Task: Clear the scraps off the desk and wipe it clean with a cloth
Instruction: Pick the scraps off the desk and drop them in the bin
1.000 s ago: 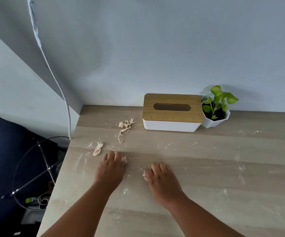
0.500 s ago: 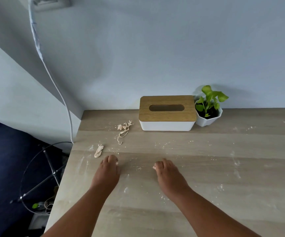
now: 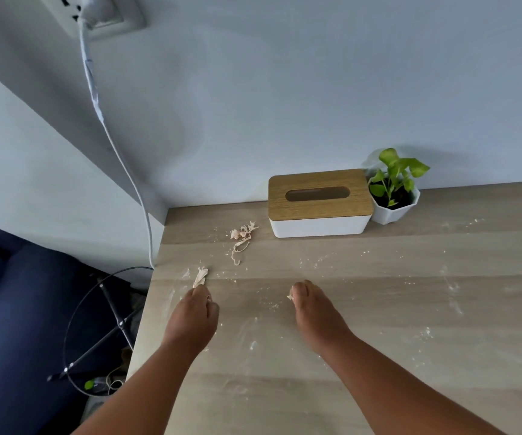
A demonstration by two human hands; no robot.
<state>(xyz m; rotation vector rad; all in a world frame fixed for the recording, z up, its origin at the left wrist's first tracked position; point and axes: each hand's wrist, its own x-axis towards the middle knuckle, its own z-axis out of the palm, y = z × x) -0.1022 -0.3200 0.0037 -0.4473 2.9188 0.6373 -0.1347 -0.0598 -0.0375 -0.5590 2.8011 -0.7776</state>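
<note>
The wooden desk (image 3: 378,293) is dusted with white powder and crumbs. A pale scrap (image 3: 200,276) lies near its left edge, and a curled cluster of scraps (image 3: 242,235) sits farther back by the tissue box. My left hand (image 3: 195,315) is closed, its fingertips touching the near end of the left scrap, with a small bit showing at the fingers. My right hand (image 3: 311,309) is closed around a small scrap that peeks out at its fingertips. No cloth is in view.
A white tissue box with a wooden lid (image 3: 319,203) and a small potted plant (image 3: 393,189) stand against the back wall. A white cable (image 3: 121,158) hangs from a wall socket past the desk's left edge. A black wire stand (image 3: 109,328) sits on the floor.
Both hands curled from flat on the desk into closed pinches, gathering small scraps. My left hand shifted left toward the scrap near the edge. The camera tilted up.
</note>
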